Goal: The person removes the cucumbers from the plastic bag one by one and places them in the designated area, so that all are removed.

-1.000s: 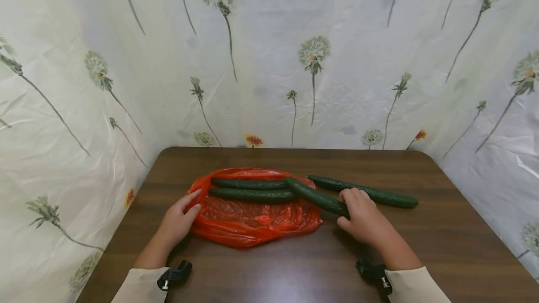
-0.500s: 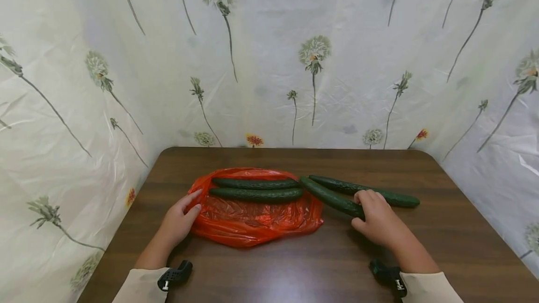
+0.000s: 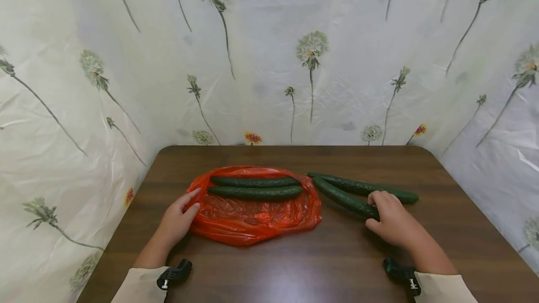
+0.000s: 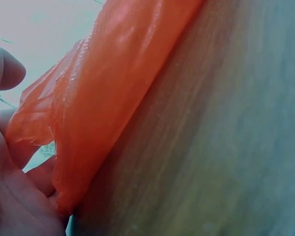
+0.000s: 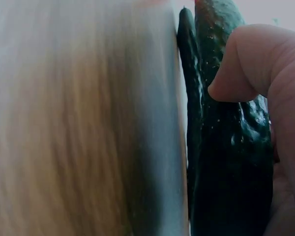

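My right hand (image 3: 391,219) grips the near end of a dark green cucumber (image 3: 343,198), which slants beyond the bag's right end. In the right wrist view the thumb (image 5: 241,64) presses on its skin. Close behind lies another cucumber (image 3: 353,185) on the table. Two more cucumbers (image 3: 254,194) lie side by side in a red plastic bag (image 3: 248,235), whose mouth is spread wide. At the bag's left end my left hand (image 3: 178,219) holds its edge; in the left wrist view the red film (image 4: 108,93) runs across the fingers.
The dark brown wooden table (image 3: 286,270) reaches back to a pale curtain (image 3: 261,60) printed with dandelions, which also hangs along both sides. Each wrist wears a black strap mount (image 3: 174,275) beside a beige sleeve.
My right hand has drawn its cucumber rightward, off the two in the bag and past the bag's edge, beside the one on the table. My left hand stays on the bag.
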The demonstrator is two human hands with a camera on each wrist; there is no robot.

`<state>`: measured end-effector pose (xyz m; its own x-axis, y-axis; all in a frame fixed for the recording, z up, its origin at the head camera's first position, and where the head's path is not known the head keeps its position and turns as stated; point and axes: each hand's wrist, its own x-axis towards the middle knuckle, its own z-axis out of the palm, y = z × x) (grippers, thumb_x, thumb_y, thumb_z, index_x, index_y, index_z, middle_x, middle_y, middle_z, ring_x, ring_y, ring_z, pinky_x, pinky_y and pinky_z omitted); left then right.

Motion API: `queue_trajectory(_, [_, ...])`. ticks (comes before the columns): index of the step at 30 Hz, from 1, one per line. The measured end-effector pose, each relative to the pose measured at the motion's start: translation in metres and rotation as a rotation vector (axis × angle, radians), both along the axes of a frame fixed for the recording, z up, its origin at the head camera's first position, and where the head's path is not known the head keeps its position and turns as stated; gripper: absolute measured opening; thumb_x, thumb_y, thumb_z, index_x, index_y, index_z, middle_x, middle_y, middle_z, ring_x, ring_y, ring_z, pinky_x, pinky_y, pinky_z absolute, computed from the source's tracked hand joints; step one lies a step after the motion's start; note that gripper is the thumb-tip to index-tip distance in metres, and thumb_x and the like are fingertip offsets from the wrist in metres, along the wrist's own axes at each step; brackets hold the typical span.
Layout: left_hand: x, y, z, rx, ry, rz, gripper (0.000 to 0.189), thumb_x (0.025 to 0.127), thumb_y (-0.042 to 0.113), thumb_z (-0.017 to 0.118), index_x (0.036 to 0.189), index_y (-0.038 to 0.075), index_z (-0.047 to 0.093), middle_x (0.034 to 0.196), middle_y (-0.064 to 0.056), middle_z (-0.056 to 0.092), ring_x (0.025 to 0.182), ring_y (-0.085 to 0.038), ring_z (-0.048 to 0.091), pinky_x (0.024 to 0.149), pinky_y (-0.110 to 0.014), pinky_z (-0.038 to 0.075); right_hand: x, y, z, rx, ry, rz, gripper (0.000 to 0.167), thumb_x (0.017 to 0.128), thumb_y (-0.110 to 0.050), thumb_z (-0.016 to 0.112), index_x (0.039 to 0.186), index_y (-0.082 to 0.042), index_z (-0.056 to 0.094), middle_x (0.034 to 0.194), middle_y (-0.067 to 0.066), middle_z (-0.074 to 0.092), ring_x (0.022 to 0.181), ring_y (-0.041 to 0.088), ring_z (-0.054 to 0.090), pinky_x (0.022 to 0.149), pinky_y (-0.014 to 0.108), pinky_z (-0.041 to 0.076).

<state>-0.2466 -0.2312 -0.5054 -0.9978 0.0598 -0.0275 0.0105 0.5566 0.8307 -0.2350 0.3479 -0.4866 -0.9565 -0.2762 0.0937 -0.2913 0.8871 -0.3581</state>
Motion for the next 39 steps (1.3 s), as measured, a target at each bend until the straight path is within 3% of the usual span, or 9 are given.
queue_trajectory(2, [0.001, 0.0, 0.002, -0.003, -0.009, 0.002, 0.051, 0.11, 0.031, 0.05, 0.16, 0.022, 0.045, 0.169, -0.015, 0.034, 0.157, -0.041, 0.028, 0.125, -0.062, 0.024, -0.001, 0.003, -0.001, -0.005, -0.004, 0.001, 0.033, 0.091, -0.015, 0.073, 0.115, -0.005, 0.053, 0.112, 0.012, 0.057, 0.098, 0.028, 0.052, 0.087, 0.053, 0.047])
queue_trajectory(5, [0.002, 0.001, 0.004, -0.009, -0.025, 0.005, 0.052, 0.11, 0.031, 0.05, 0.161, 0.022, 0.044, 0.17, -0.015, 0.033, 0.157, -0.041, 0.027, 0.124, -0.062, 0.024, -0.002, 0.007, -0.003, 0.009, 0.003, -0.012, 0.033, 0.09, -0.015, 0.074, 0.115, -0.005, 0.054, 0.111, 0.013, 0.058, 0.098, 0.029, 0.053, 0.089, 0.056, 0.047])
queue_trajectory(12, [0.001, 0.0, 0.002, -0.006, -0.031, 0.0, 0.052, 0.11, 0.031, 0.05, 0.161, 0.022, 0.043, 0.17, -0.015, 0.032, 0.157, -0.042, 0.027, 0.124, -0.063, 0.025, -0.002, 0.015, -0.006, 0.055, 0.012, -0.027, 0.035, 0.089, -0.017, 0.075, 0.114, -0.005, 0.055, 0.109, 0.012, 0.059, 0.095, 0.027, 0.053, 0.078, 0.045, 0.048])
queue_trajectory(27, [0.001, 0.0, 0.001, -0.007, -0.026, -0.004, 0.052, 0.11, 0.031, 0.051, 0.161, 0.022, 0.044, 0.17, -0.015, 0.032, 0.157, -0.042, 0.027, 0.124, -0.062, 0.025, -0.004, 0.023, -0.01, 0.114, 0.018, -0.068, 0.041, 0.087, -0.021, 0.079, 0.118, -0.006, 0.057, 0.114, 0.015, 0.062, 0.098, 0.033, 0.055, 0.074, 0.053, 0.046])
queue_trajectory(39, [0.001, 0.0, 0.001, -0.009, -0.02, -0.006, 0.052, 0.11, 0.031, 0.05, 0.161, 0.023, 0.044, 0.17, -0.015, 0.032, 0.157, -0.042, 0.027, 0.124, -0.063, 0.025, -0.006, 0.032, -0.014, 0.132, 0.056, -0.107, 0.043, 0.087, -0.022, 0.079, 0.119, -0.008, 0.056, 0.116, 0.015, 0.06, 0.1, 0.035, 0.052, 0.073, 0.052, 0.04])
